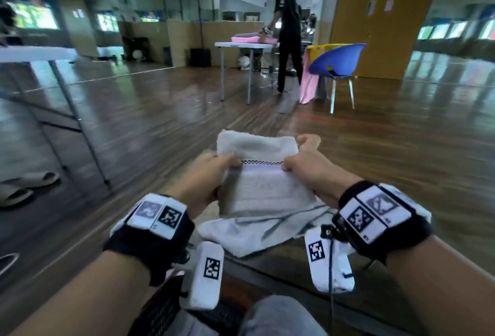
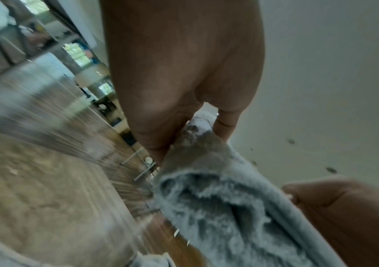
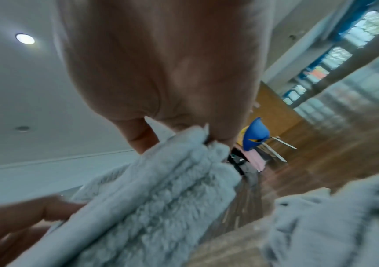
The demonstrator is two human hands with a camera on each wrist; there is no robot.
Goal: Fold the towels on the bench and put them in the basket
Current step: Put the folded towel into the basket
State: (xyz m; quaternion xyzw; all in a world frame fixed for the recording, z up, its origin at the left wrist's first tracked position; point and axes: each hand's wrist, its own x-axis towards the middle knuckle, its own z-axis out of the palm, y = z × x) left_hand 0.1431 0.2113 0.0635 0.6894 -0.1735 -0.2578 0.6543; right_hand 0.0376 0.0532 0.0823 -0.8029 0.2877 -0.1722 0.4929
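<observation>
A white towel (image 1: 263, 191) with a dark checked stripe is folded into a thick bundle, and I hold it up in front of me. My left hand (image 1: 211, 175) grips its left edge, thumb on top. My right hand (image 1: 305, 159) grips its right edge, fingers curled over the far fold. In the left wrist view the towel (image 2: 218, 207) is pinched between my left hand's fingers (image 2: 161, 140) and thumb. The right wrist view shows my right hand's fingers (image 3: 138, 137) clamped on the fluffy towel (image 3: 161, 189). The towel's loose lower part (image 1: 254, 231) drapes onto the bench (image 1: 281, 263).
A dark mesh basket (image 1: 166, 309) shows at the bottom, partly hidden by my left forearm. A white table (image 1: 34, 54) stands at left with slippers (image 1: 24, 185) beneath. Further off, another person (image 1: 286, 30) works at a table (image 1: 243, 45) beside a blue chair (image 1: 337, 60).
</observation>
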